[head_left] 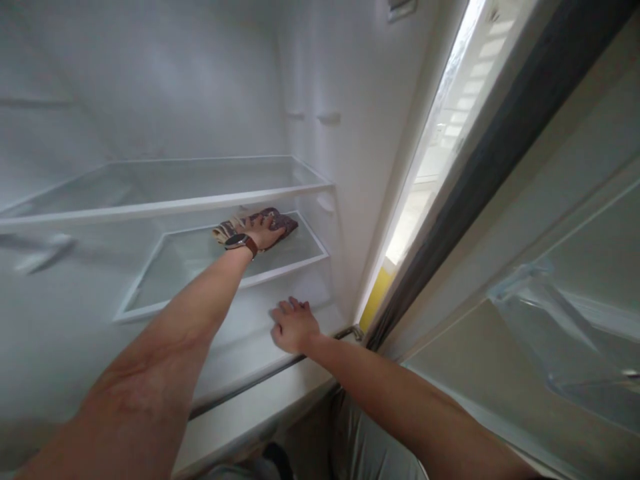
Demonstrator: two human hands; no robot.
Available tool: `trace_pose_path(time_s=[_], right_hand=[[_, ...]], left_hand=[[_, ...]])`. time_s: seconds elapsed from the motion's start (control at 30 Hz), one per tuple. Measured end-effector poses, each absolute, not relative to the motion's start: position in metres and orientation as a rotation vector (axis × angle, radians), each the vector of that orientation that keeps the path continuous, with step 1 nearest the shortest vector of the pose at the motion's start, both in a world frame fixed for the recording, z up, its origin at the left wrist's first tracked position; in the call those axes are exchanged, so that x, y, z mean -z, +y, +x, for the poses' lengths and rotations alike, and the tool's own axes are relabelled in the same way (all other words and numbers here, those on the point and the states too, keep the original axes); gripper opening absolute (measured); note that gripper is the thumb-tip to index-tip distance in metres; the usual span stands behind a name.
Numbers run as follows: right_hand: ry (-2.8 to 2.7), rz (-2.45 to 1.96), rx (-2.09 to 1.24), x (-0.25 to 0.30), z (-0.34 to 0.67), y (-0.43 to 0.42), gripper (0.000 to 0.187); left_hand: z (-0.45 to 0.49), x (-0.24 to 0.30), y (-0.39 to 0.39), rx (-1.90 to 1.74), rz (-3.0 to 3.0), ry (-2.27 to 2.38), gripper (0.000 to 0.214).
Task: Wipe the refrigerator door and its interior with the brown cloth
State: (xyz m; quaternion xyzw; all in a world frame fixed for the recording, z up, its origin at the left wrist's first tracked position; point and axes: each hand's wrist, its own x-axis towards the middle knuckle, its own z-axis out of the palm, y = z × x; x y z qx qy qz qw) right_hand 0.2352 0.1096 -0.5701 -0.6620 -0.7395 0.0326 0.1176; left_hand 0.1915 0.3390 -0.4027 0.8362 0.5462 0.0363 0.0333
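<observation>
My left hand (259,233), with a dark watch on its wrist, reaches inside an open refrigerator. It lies with fingers spread on a folded brown and tan patterned cloth (287,227), pressing it against the lower glass shelf (200,257). Part of the cloth is covered by the palm. Lower and to the right, my right hand (294,327) rests by the front of the refrigerator's floor (240,340). Its fingers are slightly bent and apart, and no object shows in it.
Above the cloth runs another white-rimmed glass shelf (165,208). The refrigerator's right wall (350,133) has small shelf supports. At the right is the open door with a dark gasket (480,167) and a clear plastic door bin (565,347). A yellow surface (376,299) shows through the gap.
</observation>
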Motion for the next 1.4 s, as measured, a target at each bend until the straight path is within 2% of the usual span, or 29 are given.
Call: trace_pose_path(time_s=[0.23, 0.87, 1.1, 1.4], right_hand=[[-2.159, -1.935, -0.071, 0.569, 0.236, 0.107, 0.041], [-2.135, -1.939, -0.093, 0.562, 0.234, 0.100, 0.038], [-2.133, -1.937, -0.096, 0.564, 0.234, 0.103, 0.041], [-2.152, -1.937, -0.074, 0.564, 0.234, 0.105, 0.041]], left_hand=[[0.188, 0.405, 0.331, -0.126, 2.618, 1.671, 0.091], [0.160, 0.405, 0.224, -0.143, 2.607, 1.630, 0.094], [0.163, 0.403, 0.236, -0.108, 2.595, 1.621, 0.096], [0.183, 0.405, 0.295, -0.149, 2.616, 1.626, 0.094]])
